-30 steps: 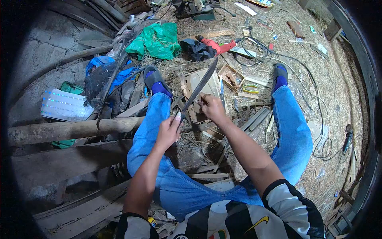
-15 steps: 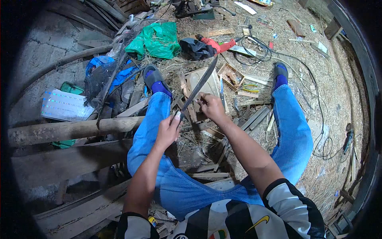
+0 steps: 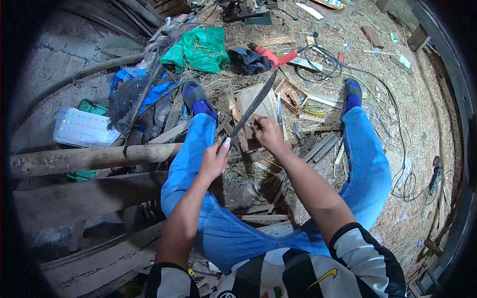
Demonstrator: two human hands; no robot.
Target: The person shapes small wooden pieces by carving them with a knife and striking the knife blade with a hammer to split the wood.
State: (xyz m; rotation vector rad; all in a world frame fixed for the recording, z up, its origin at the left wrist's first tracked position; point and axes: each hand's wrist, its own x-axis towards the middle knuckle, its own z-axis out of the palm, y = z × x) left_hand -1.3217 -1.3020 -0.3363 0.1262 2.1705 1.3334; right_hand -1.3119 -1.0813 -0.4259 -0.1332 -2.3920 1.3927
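Note:
A long dark machete [image 3: 254, 105] slants up and to the right between my knees. My left hand [image 3: 215, 160] is closed around its lower end, thumb along the top. My right hand [image 3: 268, 134] is closed in a pinch beside the blade's right side; whatever its fingertips hold is too small to make out. Beneath the blade lies a pale wooden board [image 3: 256, 97]. To its right are a narrow knife [image 3: 279, 109], a small wooden box [image 3: 292, 95] with scraps in it, and pliers with yellow-green handles [image 3: 315, 110].
Beyond my feet lie a green plastic bag [image 3: 198, 49], a black bag [image 3: 248, 60] and a red power tool [image 3: 279, 58] with a looping cable. A thick pole [image 3: 94, 160] and planks lie at left. Another tool [image 3: 436, 176] rests on the straw-strewn ground at right.
The view has shifted slightly. Both hands keep nearly the same pose around the machete, with the left still gripping it and the right still pinched beside the blade.

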